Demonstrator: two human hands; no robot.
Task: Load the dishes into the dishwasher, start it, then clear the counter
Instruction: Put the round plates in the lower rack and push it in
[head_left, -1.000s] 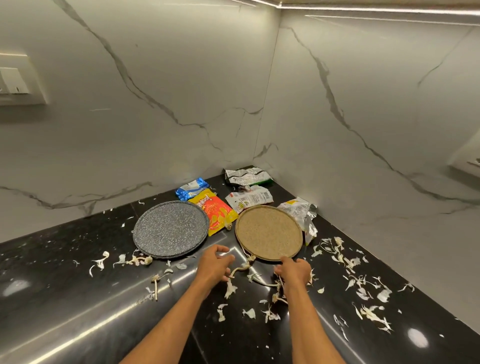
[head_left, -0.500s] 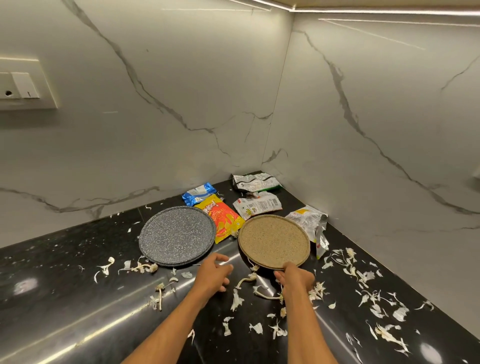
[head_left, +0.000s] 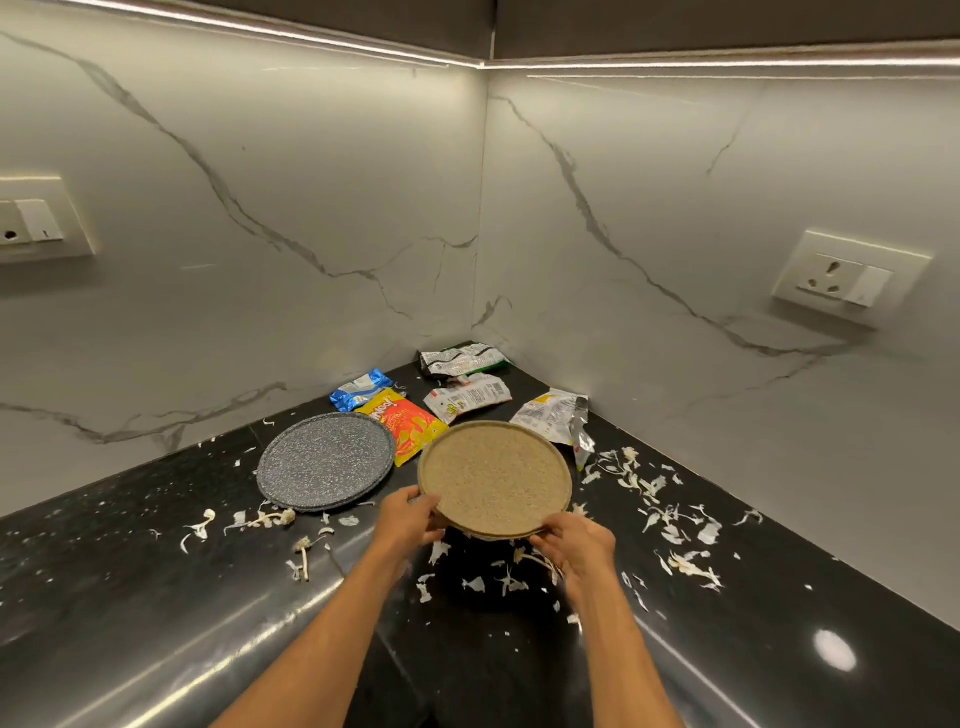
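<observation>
While the left hand (head_left: 408, 519) curls its fingers round the near-left rim of the tan plate (head_left: 493, 475), the right hand (head_left: 571, 538) grips the near-right rim, thumb on top. Held by these 2 hands, the plate is raised off the black table (head_left: 130, 597) at its near edge, with shadow beneath; whether its far edge touches I cannot tell. Just left of it the grey plate (head_left: 327, 467) lies flat on the table.

Beyond the 2 plates lie 5 wrappers: the blue wrapper (head_left: 361, 388), the orange wrapper (head_left: 408, 428) between the plates' far edges, the white wrapper (head_left: 467, 399), the green wrapper (head_left: 462, 358) in the far corner, and the silver wrapper (head_left: 558, 418) far right. Pale peels (head_left: 654, 488) litter the table, thickest on the right and under the hands. The left socket (head_left: 41, 223) and right socket (head_left: 847, 280) sit higher up.
</observation>
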